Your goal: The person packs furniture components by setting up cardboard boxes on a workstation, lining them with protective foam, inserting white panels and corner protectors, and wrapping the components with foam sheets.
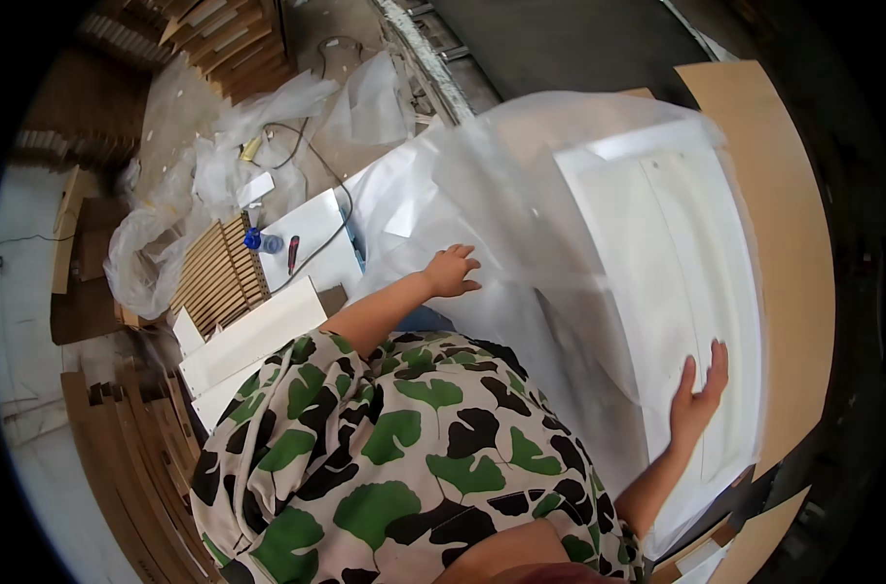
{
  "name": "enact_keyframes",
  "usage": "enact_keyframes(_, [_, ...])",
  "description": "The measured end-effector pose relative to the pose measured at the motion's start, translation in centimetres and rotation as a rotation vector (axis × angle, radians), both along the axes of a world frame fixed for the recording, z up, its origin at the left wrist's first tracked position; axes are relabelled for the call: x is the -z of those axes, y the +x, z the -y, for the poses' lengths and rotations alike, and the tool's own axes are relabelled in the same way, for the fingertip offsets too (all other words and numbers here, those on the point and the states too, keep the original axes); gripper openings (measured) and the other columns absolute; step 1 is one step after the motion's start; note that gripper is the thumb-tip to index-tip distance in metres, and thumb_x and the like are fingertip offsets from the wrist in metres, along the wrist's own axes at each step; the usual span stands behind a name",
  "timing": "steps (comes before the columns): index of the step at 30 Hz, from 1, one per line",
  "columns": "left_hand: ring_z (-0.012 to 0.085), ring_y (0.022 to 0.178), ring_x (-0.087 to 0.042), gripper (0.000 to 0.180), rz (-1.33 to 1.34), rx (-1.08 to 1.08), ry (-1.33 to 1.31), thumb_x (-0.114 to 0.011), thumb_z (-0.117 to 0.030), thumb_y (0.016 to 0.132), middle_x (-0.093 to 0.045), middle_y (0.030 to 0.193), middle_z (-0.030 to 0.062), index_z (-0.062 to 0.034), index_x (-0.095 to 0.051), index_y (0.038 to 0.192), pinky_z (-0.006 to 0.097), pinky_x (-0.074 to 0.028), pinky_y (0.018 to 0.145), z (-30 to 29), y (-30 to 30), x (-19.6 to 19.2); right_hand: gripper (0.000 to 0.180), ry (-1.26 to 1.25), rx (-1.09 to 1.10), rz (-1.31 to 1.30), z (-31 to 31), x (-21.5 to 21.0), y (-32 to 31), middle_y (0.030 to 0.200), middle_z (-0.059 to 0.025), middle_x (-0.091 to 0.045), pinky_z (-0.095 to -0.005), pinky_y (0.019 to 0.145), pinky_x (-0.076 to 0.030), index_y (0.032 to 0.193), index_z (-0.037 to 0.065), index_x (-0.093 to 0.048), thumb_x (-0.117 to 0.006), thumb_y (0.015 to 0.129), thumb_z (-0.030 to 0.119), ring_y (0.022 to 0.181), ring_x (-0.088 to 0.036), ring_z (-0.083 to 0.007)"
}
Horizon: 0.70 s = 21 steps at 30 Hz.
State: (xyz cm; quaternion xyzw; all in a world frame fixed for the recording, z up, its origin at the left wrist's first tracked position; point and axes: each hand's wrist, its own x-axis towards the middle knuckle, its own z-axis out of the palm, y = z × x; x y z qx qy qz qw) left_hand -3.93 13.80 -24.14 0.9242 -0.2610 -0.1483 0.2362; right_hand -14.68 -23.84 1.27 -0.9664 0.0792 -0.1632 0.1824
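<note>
A large white panel (647, 234) lies at my right, partly covered by a translucent packing sheet (443, 185). The sheet spreads loosely from the panel across to the left and sags in folds in front of me. My left hand (451, 271) is over the loose part of the sheet, its fingers spread and nothing in them. Flat on the near part of the panel rests my right hand (698, 394), fingers stretched out. Beneath the panel, a brown cardboard sheet (789, 253) sticks out along the right side.
To the left, a white board (312, 234) carries a blue-capped bottle (261, 240) and a red-and-black utility knife (293, 255). A dark cable (344, 200) crosses it. Crumpled plastic film (214, 175) covers floor behind. Cardboard stacks (131, 467) stand at lower left; a dark conveyor-like surface (560, 44) lies beyond.
</note>
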Motion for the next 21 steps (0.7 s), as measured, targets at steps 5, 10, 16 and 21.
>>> enact_keyframes(5, [0.0347, 0.101, -0.053, 0.039, -0.193, 0.007, -0.195, -0.065, -0.032, 0.075, -0.056, 0.109, 0.0200, -0.0057, -0.060, 0.104, 0.038, -0.043, 0.086, -5.0, 4.3, 1.4, 0.052, 0.018, -0.249, 0.011, -16.5, 1.3, 11.7, 0.131, -0.0215, -0.035, -0.0448, 0.097, -0.031, 0.122, 0.005, -0.046, -0.065, 0.073, 0.009, 0.119, -0.034, -0.0376])
enact_keyframes(10, [0.0325, 0.089, -0.060, 0.037, -0.321, -0.396, -0.305, -0.065, -0.027, 0.077, -0.062, 0.096, 0.0173, 0.0009, -0.060, 0.101, 0.036, -0.047, 0.079, -14.9, 6.2, -1.1, 0.059, -0.076, -0.258, 0.024, -22.3, 4.4, 18.8, 0.129, -0.0205, -0.036, -0.0459, 0.095, -0.029, 0.122, 0.007, -0.046, -0.068, 0.070, 0.019, 0.114, -0.036, -0.0380])
enact_keyframes(16, [0.0229, 0.086, -0.062, 0.039, -0.328, -1.015, -0.364, -0.063, -0.028, 0.079, -0.064, 0.094, 0.0177, 0.0047, -0.060, 0.101, 0.031, -0.047, 0.077, -31.4, 0.4, 4.2, 0.066, -0.283, -0.229, -0.039, -23.1, 7.2, 19.9, 0.128, -0.0200, -0.038, -0.0468, 0.095, -0.030, 0.129, 0.010, -0.039, -0.066, 0.070, 0.022, 0.114, -0.038, -0.0377])
enact_keyframes(21, [0.0302, 0.088, -0.061, 0.042, -0.366, -1.189, -0.091, -0.061, -0.038, 0.077, -0.064, 0.092, 0.0176, -0.0008, -0.063, 0.098, 0.035, -0.048, 0.077, -35.1, -6.1, 4.0, 0.068, -0.337, -0.177, -0.100, -22.3, 6.8, 19.0, 0.127, -0.0223, -0.040, -0.0445, 0.095, -0.033, 0.133, 0.012, -0.033, -0.063, 0.072, 0.016, 0.115, -0.040, -0.0376])
